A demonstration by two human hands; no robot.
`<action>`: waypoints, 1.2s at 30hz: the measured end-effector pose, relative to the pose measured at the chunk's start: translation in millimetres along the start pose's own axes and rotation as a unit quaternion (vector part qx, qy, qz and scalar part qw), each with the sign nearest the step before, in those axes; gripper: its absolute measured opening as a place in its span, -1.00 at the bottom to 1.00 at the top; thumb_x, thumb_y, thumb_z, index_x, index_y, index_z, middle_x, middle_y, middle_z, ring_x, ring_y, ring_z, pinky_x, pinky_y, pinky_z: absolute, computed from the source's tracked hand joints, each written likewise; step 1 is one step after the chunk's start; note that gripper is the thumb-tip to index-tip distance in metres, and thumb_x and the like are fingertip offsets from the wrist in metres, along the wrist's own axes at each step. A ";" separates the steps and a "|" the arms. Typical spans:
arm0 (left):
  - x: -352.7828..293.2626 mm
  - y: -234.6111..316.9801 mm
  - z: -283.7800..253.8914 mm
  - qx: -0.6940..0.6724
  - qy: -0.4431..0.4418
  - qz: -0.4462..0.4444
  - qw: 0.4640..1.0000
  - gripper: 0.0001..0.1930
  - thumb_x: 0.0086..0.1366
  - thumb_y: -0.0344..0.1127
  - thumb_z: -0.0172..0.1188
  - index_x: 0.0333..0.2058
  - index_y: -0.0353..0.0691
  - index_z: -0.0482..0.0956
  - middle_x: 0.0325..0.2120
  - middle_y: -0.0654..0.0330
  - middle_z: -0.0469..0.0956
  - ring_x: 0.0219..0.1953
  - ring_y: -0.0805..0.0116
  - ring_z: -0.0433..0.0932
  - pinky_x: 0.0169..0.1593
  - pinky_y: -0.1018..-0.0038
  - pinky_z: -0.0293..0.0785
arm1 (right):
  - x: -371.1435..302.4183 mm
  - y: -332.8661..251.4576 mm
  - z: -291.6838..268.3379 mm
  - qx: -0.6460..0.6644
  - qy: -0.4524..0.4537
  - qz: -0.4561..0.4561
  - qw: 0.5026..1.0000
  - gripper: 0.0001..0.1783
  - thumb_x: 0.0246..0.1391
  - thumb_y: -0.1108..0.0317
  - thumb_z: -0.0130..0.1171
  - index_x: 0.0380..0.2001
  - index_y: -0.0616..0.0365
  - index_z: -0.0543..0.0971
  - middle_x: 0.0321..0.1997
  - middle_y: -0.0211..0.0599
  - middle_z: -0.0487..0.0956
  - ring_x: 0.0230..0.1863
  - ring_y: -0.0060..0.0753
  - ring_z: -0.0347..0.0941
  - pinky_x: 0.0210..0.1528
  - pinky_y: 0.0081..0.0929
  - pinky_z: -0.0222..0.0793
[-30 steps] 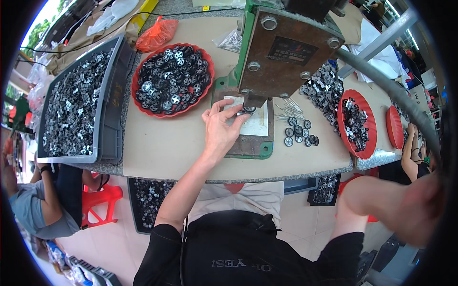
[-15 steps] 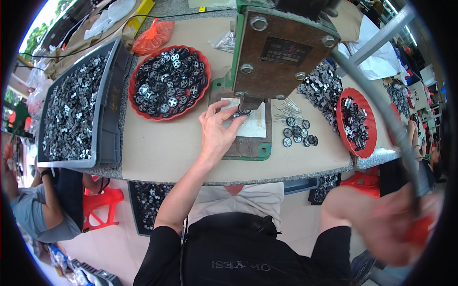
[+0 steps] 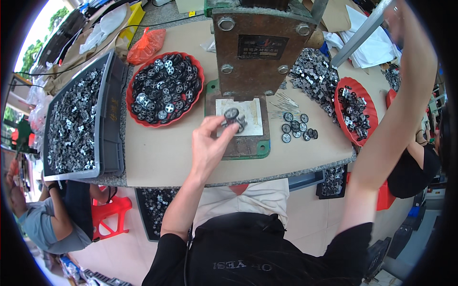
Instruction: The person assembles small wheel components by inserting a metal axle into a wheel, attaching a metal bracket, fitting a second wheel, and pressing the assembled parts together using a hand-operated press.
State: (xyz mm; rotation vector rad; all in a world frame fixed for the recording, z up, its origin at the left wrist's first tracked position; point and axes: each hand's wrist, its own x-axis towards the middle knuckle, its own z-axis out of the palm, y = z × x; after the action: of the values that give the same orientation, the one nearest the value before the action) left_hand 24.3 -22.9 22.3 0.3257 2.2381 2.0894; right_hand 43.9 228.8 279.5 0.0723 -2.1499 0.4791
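Note:
Between the thumb and fingers of my left hand point(image 3: 206, 147) is a small toy wheel set point(image 3: 232, 114): black-rimmed wheels with silver spokes and a dark part between them. It is held just above the white plate point(image 3: 253, 125) on the green base point(image 3: 241, 151) of a press point(image 3: 253, 52), in front of the ram. My right hand point(image 3: 394, 23) is raised high at the upper right, beside a grey metal bar; blur and the picture's edge hide its fingers. Loose wheels point(image 3: 296, 127) and thin metal pins point(image 3: 285, 103) lie right of the base.
A red bowl of wheels point(image 3: 202, 78) stands left of the press, beside a grey crate point(image 3: 110, 157) of small dark parts. At the right are a heap of dark parts point(image 3: 312, 76) and another red bowl point(image 3: 369, 107). Other people sit at both sides.
My left hand has drawn the wheel set out from under the ram, toward me. My right hand has swung from low right up to the upper right, and the lever is no longer across the view.

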 end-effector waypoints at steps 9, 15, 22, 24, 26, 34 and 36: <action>-40.0 17.0 25.9 -0.211 -0.148 -0.172 0.951 -0.74 0.20 -0.42 0.18 -0.12 -0.34 0.53 -0.38 0.26 0.58 -0.38 0.64 0.47 -0.31 0.69 0.42 | -261.1 -13.0 93.2 0.486 -0.255 0.407 0.730 -0.68 -0.02 0.48 0.21 -0.15 0.21 0.46 -0.29 -0.42 0.46 -0.46 -0.77 0.39 -0.45 -0.78 0.28; -26.5 13.0 5.1 -0.050 -0.113 -0.096 0.988 -0.71 0.23 -0.27 0.16 -0.18 -0.39 0.56 -0.42 0.20 0.59 -0.42 0.57 0.45 -0.30 0.59 0.40 | -260.8 3.1 88.1 0.485 -0.190 0.472 0.711 -0.85 0.01 0.49 0.19 -0.31 0.25 0.49 -0.45 -0.49 0.47 -0.49 -0.76 0.35 -0.48 -0.78 0.24; 40.7 -14.1 -119.5 0.527 0.174 0.143 0.820 -0.75 0.03 -0.35 0.27 -0.27 -0.27 0.62 -0.35 0.05 0.57 -0.24 0.18 0.47 -0.16 0.41 0.39 | -213.5 127.2 21.2 -0.005 0.065 0.312 0.948 -0.81 0.02 0.39 0.20 -0.34 0.31 0.56 -0.49 -0.46 0.50 -0.50 -0.71 0.35 -0.46 -0.72 0.26; 45.2 -25.2 -141.5 0.507 0.146 0.091 0.845 -0.74 0.02 -0.35 0.27 -0.28 -0.29 0.62 -0.39 0.04 0.58 -0.35 0.21 0.52 -0.21 0.42 0.41 | -199.7 156.3 7.7 -0.086 0.069 0.292 0.950 -0.76 0.02 0.31 0.21 -0.34 0.31 0.56 -0.52 -0.40 0.50 -0.52 -0.67 0.35 -0.48 -0.66 0.27; 50.1 -30.9 -143.5 0.455 0.127 0.039 0.881 -0.74 0.01 -0.36 0.28 -0.28 -0.30 0.62 -0.43 0.04 0.59 -0.40 0.24 0.53 -0.24 0.43 0.42 | -191.9 168.8 4.5 -0.121 0.068 0.290 0.947 -0.77 0.01 0.32 0.21 -0.33 0.29 0.56 -0.51 -0.36 0.52 -0.52 -0.62 0.37 -0.47 -0.62 0.29; 67.6 -13.4 -130.0 0.517 0.080 -0.048 0.851 -0.75 -0.04 -0.37 0.30 -0.30 -0.25 0.63 -0.49 0.04 0.60 -0.45 0.20 0.58 -0.30 0.39 0.44 | -210.5 144.3 63.0 -0.004 -0.103 0.246 0.964 -0.84 -0.07 0.41 0.18 -0.39 0.25 0.57 -0.40 -0.18 0.57 -0.41 -0.34 0.50 -0.34 -0.48 0.38; 69.2 -12.4 -128.7 0.573 0.090 -0.027 0.814 -0.83 -0.02 -0.37 0.27 -0.37 -0.19 0.64 -0.48 0.04 0.59 -0.40 0.05 0.57 -0.29 0.28 0.45 | -209.1 141.3 84.6 0.026 -0.192 0.279 0.941 -0.84 -0.09 0.41 0.18 -0.40 0.25 0.58 -0.39 -0.18 0.58 -0.40 -0.29 0.52 -0.31 -0.45 0.40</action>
State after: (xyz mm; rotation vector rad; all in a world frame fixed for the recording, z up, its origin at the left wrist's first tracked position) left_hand -69.0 -136.1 26.8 0.0791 3.2709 0.4778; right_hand 69.8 302.4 25.0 -0.4638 -2.5363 0.9072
